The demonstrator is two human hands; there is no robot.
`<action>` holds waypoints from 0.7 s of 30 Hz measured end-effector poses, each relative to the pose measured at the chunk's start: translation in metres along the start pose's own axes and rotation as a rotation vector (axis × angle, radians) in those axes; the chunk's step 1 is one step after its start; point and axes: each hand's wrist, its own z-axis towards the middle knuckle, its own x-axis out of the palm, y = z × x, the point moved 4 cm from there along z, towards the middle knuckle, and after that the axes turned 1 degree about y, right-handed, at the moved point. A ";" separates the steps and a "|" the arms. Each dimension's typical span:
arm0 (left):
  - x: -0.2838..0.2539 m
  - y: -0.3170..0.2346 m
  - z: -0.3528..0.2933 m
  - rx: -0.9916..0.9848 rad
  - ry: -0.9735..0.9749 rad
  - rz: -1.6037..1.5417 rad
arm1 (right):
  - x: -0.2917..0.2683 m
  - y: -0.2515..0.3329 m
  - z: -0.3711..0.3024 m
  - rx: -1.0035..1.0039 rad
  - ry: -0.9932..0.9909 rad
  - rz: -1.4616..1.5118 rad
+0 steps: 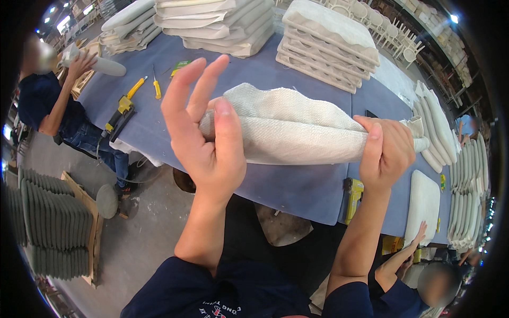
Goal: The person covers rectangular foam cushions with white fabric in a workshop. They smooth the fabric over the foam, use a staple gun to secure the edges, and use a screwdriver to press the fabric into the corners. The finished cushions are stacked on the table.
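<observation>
An off-white fabric-covered seat pad (305,140) is raised edge-on above the blue-grey table, its loose cloth edge standing up in waves. My left hand (199,132) is at the pad's left end, thumb across the near side and two fingers stretched upward. Part of its grip is hidden behind the pad. At the other end, my right hand (387,151) is closed around the pad, thumb on the near side and fingers wrapped over the top. A bit of cloth sticks out past my right hand. Below that hand, a yellow staple gun (353,200) lies at the table's front edge.
Stacked pads (326,50) stand at the back of the table (297,185). A second staple gun (122,114) and a yellow-handled screwdriver (156,87) lie left. Co-workers handle pads at left and lower right. Grey pads (53,225) fill a floor pallet at left.
</observation>
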 end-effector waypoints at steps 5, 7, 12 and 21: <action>0.000 0.016 0.014 0.098 0.013 -0.054 | 0.003 0.008 0.013 0.173 0.134 -0.014; -0.001 0.021 0.017 0.057 0.049 -0.136 | 0.008 0.014 0.021 0.179 0.167 0.014; 0.002 0.022 0.019 0.010 0.102 -0.050 | 0.036 0.061 0.047 0.175 0.237 0.219; 0.001 0.024 0.023 0.054 0.053 0.054 | 0.055 0.070 0.061 0.073 0.269 0.096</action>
